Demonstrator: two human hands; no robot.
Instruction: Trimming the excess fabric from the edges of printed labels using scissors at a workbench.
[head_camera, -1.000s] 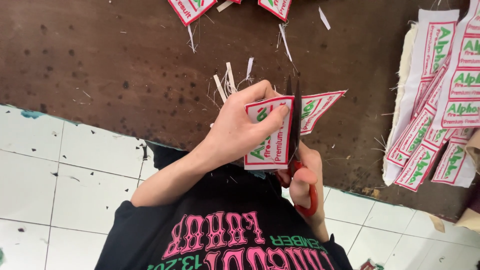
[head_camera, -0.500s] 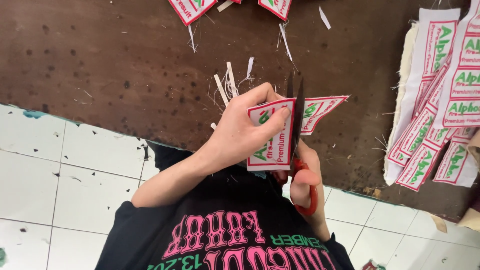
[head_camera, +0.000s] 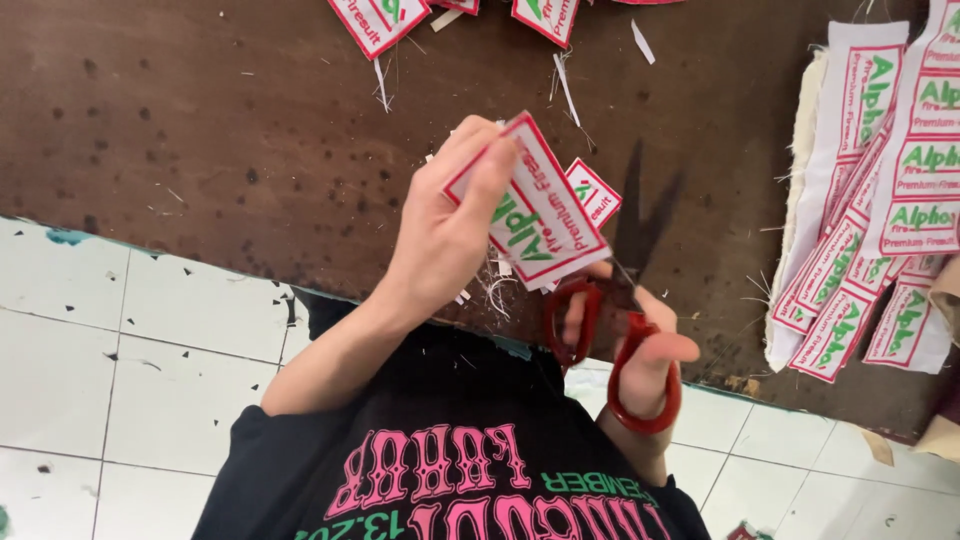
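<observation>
White tiled floor (head_camera: 120, 350) shows along the left below the edge of the dark brown, speckled wooden table (head_camera: 200, 120) I work over. My left hand (head_camera: 440, 230) is raised above the table edge, thumb and fingers pinched shut on the rectangular white embroidered fabric patch with a red border and green lettering (head_camera: 535, 215), holding it tilted; a second patch of the same kind (head_camera: 597, 190) pokes out just behind it. Loose white threads and trimmings (head_camera: 490, 290) hang and lie beneath it. To the right, my right hand (head_camera: 640, 350) has its fingers through the loops of the red-handled scissors (head_camera: 610, 340), gripping them, the dark blades (head_camera: 640, 215) spread apart and pointing up beside the patch's right edge. At the far right a pile of matching patches (head_camera: 880, 220) lies on the table on strips of white backing cloth, well apart from my hands. More patches (head_camera: 380, 20) lie at the top edge.
</observation>
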